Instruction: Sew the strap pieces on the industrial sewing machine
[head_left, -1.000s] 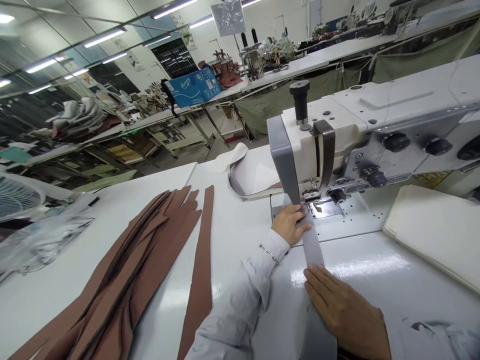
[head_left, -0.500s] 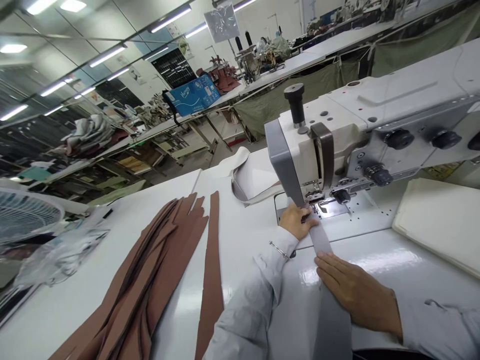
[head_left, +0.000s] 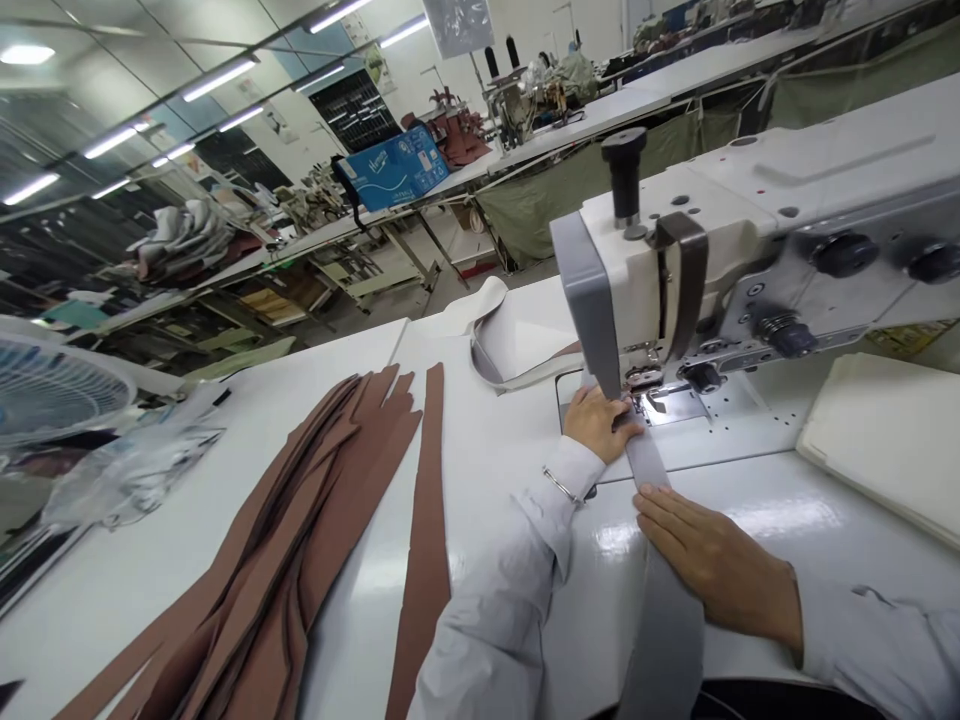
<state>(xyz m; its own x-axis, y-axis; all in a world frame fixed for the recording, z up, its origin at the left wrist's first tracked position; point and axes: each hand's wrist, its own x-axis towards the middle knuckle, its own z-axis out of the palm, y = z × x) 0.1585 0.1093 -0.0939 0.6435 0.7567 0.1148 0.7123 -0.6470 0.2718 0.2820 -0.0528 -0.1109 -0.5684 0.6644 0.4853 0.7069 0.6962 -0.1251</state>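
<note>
A long grey strip (head_left: 664, 610) runs up the table to the presser foot (head_left: 651, 402) of a sewing machine (head_left: 637, 270). Close beside the needle area, my left hand (head_left: 596, 425) has its fingers bent on the strip's edge, thumb and index towards the foot; its grip is partly hidden. My right hand (head_left: 712, 560) lies flat over the strip nearer to me, fingers stretched out and side by side. One brown strip (head_left: 426, 520) lies alone left of my left sleeve, next to a pile of similar brown strips (head_left: 315, 520).
Behind the machine head lies a curled white and grey piece (head_left: 517, 340). A stack of cream sheets (head_left: 885, 430) sits at the right. At the left are a fan (head_left: 60, 385) and clear plastic bags (head_left: 135, 475). A blue box (head_left: 394, 168) stands on a far table.
The view has shifted slightly, so the machine appears further right and the strips a little higher. Both hands keep nearly the same places on the grey strip.
</note>
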